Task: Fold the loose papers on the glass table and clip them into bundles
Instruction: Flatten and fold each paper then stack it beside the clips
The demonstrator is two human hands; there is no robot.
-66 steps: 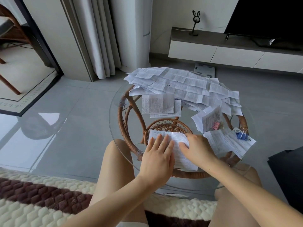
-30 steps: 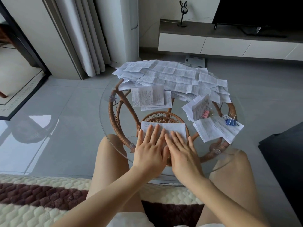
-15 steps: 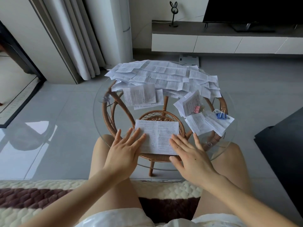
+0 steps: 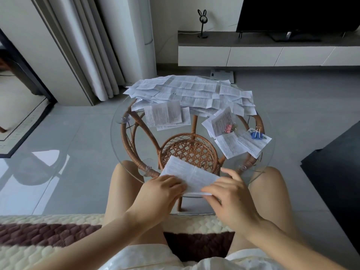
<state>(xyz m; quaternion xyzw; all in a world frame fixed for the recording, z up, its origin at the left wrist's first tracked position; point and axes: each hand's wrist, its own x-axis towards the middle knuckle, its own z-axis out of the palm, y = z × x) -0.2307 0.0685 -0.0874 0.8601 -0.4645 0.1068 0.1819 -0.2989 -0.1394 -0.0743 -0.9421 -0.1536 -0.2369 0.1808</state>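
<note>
We record a round clear glass table [image 4: 116, 123] on a woven brown rattan base [image 4: 188, 151], standing just before a seated person's bare knees. At the table's near edge is the white printed sheet [image 4: 191, 173], creased down its middle (the print is too small to read). The left hand [image 4: 161, 191] has its fingers curled over the sheet's near-left corner and grasps it. The right hand [image 4: 231, 193] pinches the near-right edge, with the thumb on top of the paper and the index finger raised above it.

The far half of the table carries a broad heap of loose white printed papers [image 4: 194, 92], overlapping one another. Just nearer than the heap, toward the left, lies a small stack of folded papers [image 4: 167, 115]. On the right side we note a folded bundle bearing a pink binder clip [image 4: 228, 128]. Beside it, nearer the rim, is a second bundle bearing a blue binder clip [image 4: 256, 135]. Both bundles lie well apart from the hands.
</note>
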